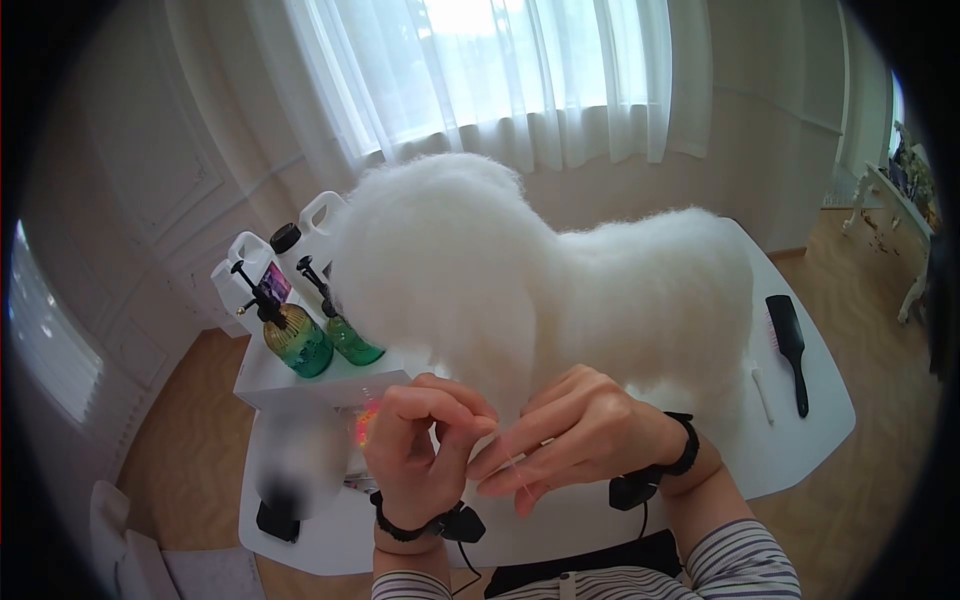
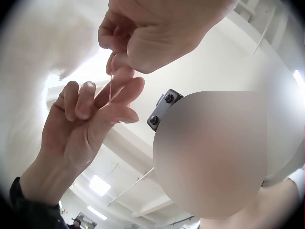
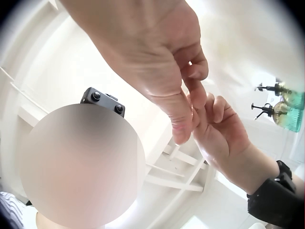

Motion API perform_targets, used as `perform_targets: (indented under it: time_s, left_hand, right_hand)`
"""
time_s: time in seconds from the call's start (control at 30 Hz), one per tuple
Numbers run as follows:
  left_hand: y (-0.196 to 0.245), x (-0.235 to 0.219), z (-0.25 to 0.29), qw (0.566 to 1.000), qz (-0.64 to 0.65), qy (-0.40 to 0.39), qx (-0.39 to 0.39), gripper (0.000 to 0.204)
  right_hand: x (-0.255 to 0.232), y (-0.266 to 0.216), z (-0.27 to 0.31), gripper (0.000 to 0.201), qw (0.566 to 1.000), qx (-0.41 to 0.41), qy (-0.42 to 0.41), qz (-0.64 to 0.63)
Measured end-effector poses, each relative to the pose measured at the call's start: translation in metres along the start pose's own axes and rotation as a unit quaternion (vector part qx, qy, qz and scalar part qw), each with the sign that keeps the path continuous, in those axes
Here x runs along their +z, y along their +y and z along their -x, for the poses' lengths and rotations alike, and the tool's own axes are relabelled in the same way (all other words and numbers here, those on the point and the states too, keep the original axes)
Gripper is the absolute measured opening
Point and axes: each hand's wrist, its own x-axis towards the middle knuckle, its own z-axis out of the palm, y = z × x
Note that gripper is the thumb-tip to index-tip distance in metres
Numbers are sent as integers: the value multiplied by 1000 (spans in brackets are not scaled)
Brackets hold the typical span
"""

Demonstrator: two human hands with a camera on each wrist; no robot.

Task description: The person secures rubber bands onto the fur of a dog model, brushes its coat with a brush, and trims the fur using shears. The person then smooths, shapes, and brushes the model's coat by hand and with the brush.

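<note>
A thin pinkish elastic band [image 1: 515, 463] is stretched between my two hands, close in front of a fluffy white dog-shaped form [image 1: 640, 300]. My left hand [image 1: 415, 435] pinches one end between thumb and forefinger. The other fingers of this hand are bent. My right hand [image 1: 570, 430] has its fore and middle fingers held out fairly straight, thumb apart, with the band running across them. In the left wrist view a strand of the band [image 2: 110, 89] drops from the left fingertips to the right thumb [image 2: 114, 112]. The right wrist view shows both hands' fingertips meeting, the band mostly hidden.
Two green spray bottles [image 1: 297, 340] and white jugs [image 1: 240, 262] stand on a white box [image 1: 330, 388] at the left. A black brush [image 1: 788, 350] and a thin white stick [image 1: 763, 397] lie on the table [image 1: 815, 430] at the right. A black object [image 1: 277, 522] sits front left.
</note>
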Motion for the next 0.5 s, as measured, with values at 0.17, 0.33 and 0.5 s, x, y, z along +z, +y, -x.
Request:
perform_targets:
  time_s: [0.17, 0.33, 0.5]
  left_hand:
    - [-2, -6, -3, 997, -31, -75, 7, 18]
    - [3, -8, -9, 980, -184, 73, -23, 15]
    - [-3, -14, -12, 884, -454, 95, 61, 22]
  right_hand:
    - [-7, -5, 0, 29, 999, -6, -21, 27]
    - [-18, -23, 1, 30, 929, 12, 136, 345]
    - [-23, 0, 0, 31, 825, -7, 230, 516]
